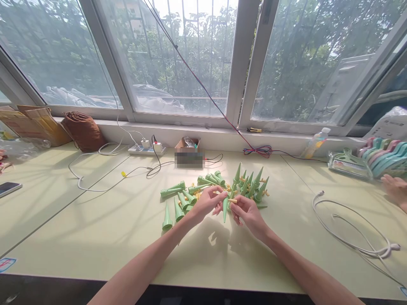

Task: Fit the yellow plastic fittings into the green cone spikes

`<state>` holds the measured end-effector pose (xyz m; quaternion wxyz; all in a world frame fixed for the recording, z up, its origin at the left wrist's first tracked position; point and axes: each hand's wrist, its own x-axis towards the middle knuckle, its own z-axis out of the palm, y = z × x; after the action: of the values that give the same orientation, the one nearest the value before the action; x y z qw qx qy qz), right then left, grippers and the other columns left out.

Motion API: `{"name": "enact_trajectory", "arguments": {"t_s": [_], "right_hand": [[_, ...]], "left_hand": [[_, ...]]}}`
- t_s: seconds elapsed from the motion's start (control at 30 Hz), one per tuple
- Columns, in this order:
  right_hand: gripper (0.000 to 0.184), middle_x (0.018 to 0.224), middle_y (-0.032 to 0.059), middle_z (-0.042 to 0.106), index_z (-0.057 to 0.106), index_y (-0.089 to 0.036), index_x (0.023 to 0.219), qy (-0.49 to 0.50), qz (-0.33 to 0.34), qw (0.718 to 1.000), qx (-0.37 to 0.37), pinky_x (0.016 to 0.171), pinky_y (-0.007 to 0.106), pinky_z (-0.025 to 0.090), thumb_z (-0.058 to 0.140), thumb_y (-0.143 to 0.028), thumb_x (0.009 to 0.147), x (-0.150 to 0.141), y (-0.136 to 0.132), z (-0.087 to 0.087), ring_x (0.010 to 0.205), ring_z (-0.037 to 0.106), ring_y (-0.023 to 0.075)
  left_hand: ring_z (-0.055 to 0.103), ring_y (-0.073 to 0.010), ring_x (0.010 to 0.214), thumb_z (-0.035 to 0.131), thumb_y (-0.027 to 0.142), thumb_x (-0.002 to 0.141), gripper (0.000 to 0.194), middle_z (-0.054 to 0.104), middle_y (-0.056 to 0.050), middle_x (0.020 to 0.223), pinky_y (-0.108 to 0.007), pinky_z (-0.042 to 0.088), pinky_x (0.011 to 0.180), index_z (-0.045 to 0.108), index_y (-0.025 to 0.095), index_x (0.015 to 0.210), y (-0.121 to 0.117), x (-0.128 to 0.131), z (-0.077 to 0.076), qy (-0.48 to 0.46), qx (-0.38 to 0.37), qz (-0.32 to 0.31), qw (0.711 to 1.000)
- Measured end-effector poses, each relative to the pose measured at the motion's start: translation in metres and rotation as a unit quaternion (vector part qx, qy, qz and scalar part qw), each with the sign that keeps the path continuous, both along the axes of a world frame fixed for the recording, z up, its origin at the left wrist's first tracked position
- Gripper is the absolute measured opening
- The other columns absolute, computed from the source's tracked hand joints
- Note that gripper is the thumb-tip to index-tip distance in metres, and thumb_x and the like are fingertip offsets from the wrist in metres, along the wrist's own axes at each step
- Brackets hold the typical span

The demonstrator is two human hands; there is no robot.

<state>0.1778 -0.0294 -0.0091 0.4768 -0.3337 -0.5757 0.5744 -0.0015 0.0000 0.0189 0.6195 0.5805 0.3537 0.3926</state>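
My left hand (208, 201) is closed on a green plastic cone (225, 210), whose tip points down toward the table. In the fingers of my right hand (248, 215) is a small yellow peg (233, 201), which meets the cone's side; whether it sits in the cone I cannot tell. Several bare green cones (167, 218) lie or stand to the left of my hands, with small yellow pieces among them. Behind my right hand stands a cluster of green cones (255, 182) with yellow pegs sticking out of their sides.
A small open box (188, 146) and a power strip (146, 149) stand by the window. Coiled white cable (352, 237) lies to the right. At the right edge are another person's hand (396, 188) and pastel hangers (386, 156). A phone (9, 189) rests far left.
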Motion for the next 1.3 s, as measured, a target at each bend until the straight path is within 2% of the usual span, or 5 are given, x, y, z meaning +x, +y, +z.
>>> {"name": "enact_trajectory", "arguments": {"t_s": [0.23, 0.47, 0.77, 1.13, 1.3], "right_hand": [[0.032, 0.053, -0.0062, 0.049, 0.051, -0.019, 0.076, -0.013, -0.011, 1.000, 0.006, 0.041, 0.022, 0.034, 0.064, -0.045, 0.090, 0.000, -0.001, 0.000, 0.040, 0.041, 0.0076], [0.035, 0.052, -0.0066, 0.048, 0.048, -0.020, 0.073, -0.023, -0.023, 0.999, 0.009, 0.041, 0.022, 0.032, 0.063, -0.046, 0.091, 0.002, -0.001, -0.002, 0.039, 0.040, 0.0075], [0.037, 0.053, -0.0062, 0.049, 0.047, -0.020, 0.071, -0.017, -0.009, 1.000, 0.000, 0.039, 0.021, 0.030, 0.063, -0.046, 0.091, 0.003, -0.001, -0.002, 0.038, 0.040, 0.0069], [0.037, 0.052, -0.0070, 0.048, 0.047, -0.019, 0.070, 0.045, 0.022, 0.997, -0.054, 0.035, 0.019, 0.025, 0.068, -0.043, 0.088, 0.003, 0.002, -0.004, 0.037, 0.037, 0.0049], [0.037, 0.053, -0.0068, 0.048, 0.047, -0.019, 0.069, 0.072, 0.032, 0.994, -0.077, 0.034, 0.019, 0.022, 0.070, -0.042, 0.086, 0.004, 0.003, -0.003, 0.037, 0.036, 0.0045]], "left_hand": [[0.043, -0.0064, 0.035, 0.068, 0.048, 0.083, 0.035, 0.053, 0.006, 0.045, -0.019, 0.034, 0.042, 0.053, 0.017, 0.078, -0.001, 0.000, 0.001, 0.007, 0.013, -0.002, 1.000], [0.047, -0.0075, 0.039, 0.074, 0.047, 0.078, 0.035, 0.053, 0.007, 0.052, -0.020, 0.036, 0.043, 0.056, 0.017, 0.086, 0.002, -0.002, -0.003, -0.006, -0.001, -0.019, 1.000], [0.047, -0.0069, 0.043, 0.069, 0.049, 0.083, 0.036, 0.054, 0.006, 0.056, -0.020, 0.037, 0.048, 0.054, 0.018, 0.092, 0.001, -0.003, -0.003, 0.022, 0.025, -0.035, 0.999], [0.050, -0.0087, 0.047, 0.067, 0.046, 0.085, 0.037, 0.050, 0.007, 0.059, -0.020, 0.039, 0.044, 0.054, 0.017, 0.103, 0.000, -0.003, -0.008, 0.078, 0.126, -0.002, 0.989], [0.053, -0.0086, 0.053, 0.068, 0.040, 0.085, 0.029, 0.055, 0.004, 0.065, -0.022, 0.049, 0.055, 0.058, 0.017, 0.100, -0.003, 0.000, -0.010, 0.100, 0.207, 0.045, 0.972]]}}
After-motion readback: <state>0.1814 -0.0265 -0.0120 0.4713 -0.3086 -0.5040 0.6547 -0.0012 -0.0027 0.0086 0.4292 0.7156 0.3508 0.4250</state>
